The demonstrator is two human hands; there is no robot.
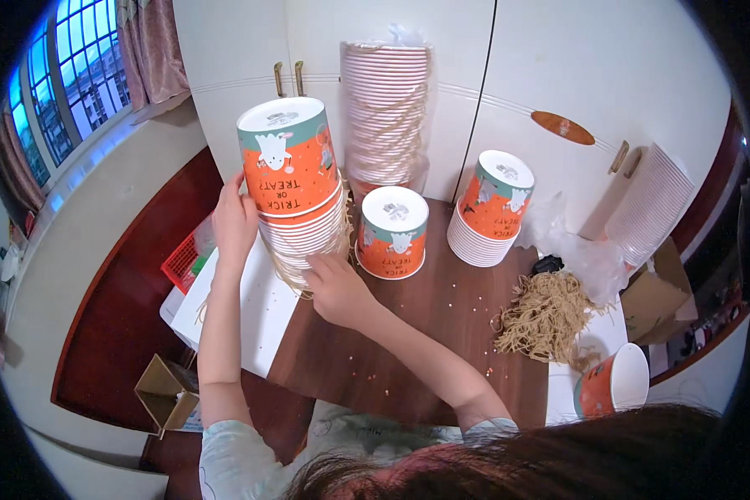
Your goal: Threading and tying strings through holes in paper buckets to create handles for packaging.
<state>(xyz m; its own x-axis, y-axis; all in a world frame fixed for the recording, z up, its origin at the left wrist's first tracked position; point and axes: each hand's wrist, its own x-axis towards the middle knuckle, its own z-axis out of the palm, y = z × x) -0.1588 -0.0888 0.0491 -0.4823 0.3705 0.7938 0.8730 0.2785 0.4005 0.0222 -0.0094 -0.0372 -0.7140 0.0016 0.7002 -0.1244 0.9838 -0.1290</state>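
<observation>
An upside-down stack of orange, green and white paper buckets stands at the left of the table, tan cords hanging around its lower rims. My left hand lies against the stack's left side, fingers stretched upward and partly hidden behind it. At the stack's lower right, my right hand has its fingers closed together by the tan cord; its fingertips are partly hidden. Just right of the stack sits a low upside-down bucket. A shorter stack of upside-down buckets stands further right.
Behind rises a tall column of nested white-rimmed buckets in clear plastic. A heap of tan cords and a bucket on its side lie at the right. Small pale bits dot the brown tabletop. A red basket sits left.
</observation>
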